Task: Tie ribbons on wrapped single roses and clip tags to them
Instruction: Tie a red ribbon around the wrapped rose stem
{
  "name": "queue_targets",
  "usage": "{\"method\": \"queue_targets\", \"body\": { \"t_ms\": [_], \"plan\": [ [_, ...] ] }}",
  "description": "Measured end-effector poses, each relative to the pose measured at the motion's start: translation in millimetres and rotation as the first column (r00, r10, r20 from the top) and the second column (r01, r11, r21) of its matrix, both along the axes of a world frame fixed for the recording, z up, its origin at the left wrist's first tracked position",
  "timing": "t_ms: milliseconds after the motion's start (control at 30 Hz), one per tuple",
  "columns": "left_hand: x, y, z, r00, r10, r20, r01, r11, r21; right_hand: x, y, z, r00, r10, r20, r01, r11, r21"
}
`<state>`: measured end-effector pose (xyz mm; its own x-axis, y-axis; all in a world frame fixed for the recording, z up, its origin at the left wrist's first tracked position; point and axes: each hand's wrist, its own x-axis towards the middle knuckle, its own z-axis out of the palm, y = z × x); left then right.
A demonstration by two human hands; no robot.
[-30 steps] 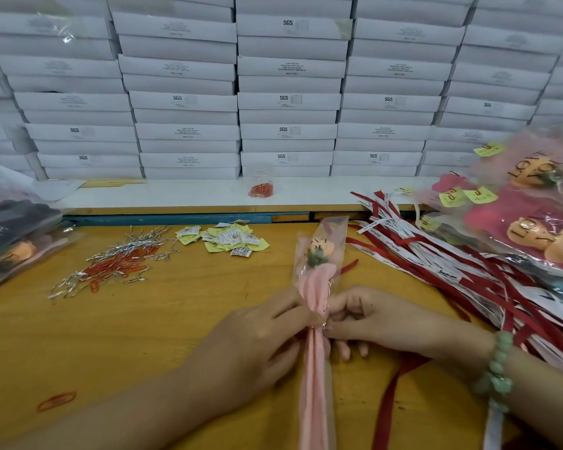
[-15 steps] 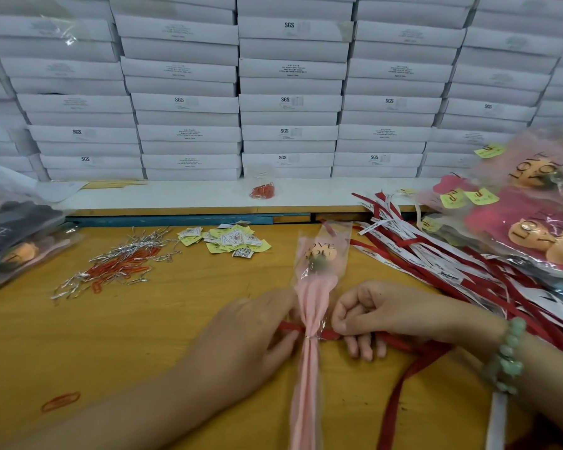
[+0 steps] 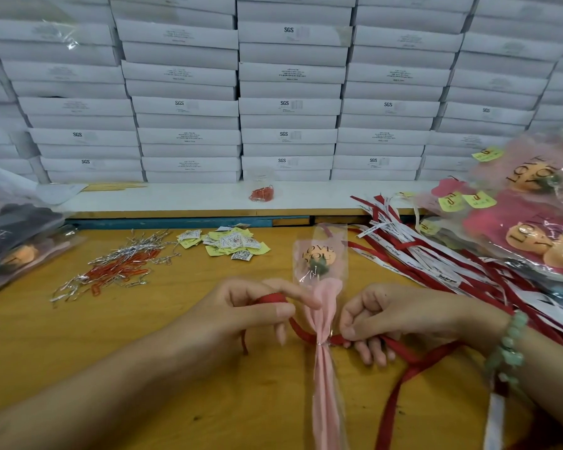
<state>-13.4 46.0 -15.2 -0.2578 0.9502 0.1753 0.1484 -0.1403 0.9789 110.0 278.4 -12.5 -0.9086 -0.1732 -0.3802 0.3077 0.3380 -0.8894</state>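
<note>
Pinching the limp, slippery red ribbon (image 3: 299, 331) either side of the light wrapped rose (image 3: 320, 289) lying on the wooden table (image 3: 78, 352), left hand (image 3: 251, 315) and right hand (image 3: 394, 316) probably grip best close to its cinched neck.

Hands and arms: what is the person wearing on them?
No sleeves or gloves show. The left hand wears nothing, no ring or watch. The right hand has a bracelet of pale green beads at the wrist.
</note>
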Motion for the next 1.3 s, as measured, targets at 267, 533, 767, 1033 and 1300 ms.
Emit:
{"method": "queue_targets", "body": {
  "t_ms": [267,533,767,1033,1300],
  "plan": [
    [1,7,-10,0.93,-0.155,0.332,0.137,0.988,0.076,-1,1,-2,1.0,0.016,0.003,-0.016,1.0,0.001],
    [1,10,-21,0.898,-0.166,0.407,0.166,0.985,0.034,0,0,5,0.999,0.047,0.019,-0.048,0.997,0.055],
    [-1,10,-25,0.947,-0.142,0.29,0.154,0.988,-0.019,9,-4,27,0.984,0.178,0.007,-0.177,0.973,0.148],
    [1,8,-21,0.954,-0.219,0.205,0.24,0.967,-0.085,8,-1,42,0.988,0.086,-0.129,-0.108,0.978,-0.178],
    [0,8,-25,0.949,-0.233,0.215,0.25,0.967,-0.057,0,-2,31,0.98,-0.009,-0.2,-0.096,0.855,-0.51]
  ]
}}
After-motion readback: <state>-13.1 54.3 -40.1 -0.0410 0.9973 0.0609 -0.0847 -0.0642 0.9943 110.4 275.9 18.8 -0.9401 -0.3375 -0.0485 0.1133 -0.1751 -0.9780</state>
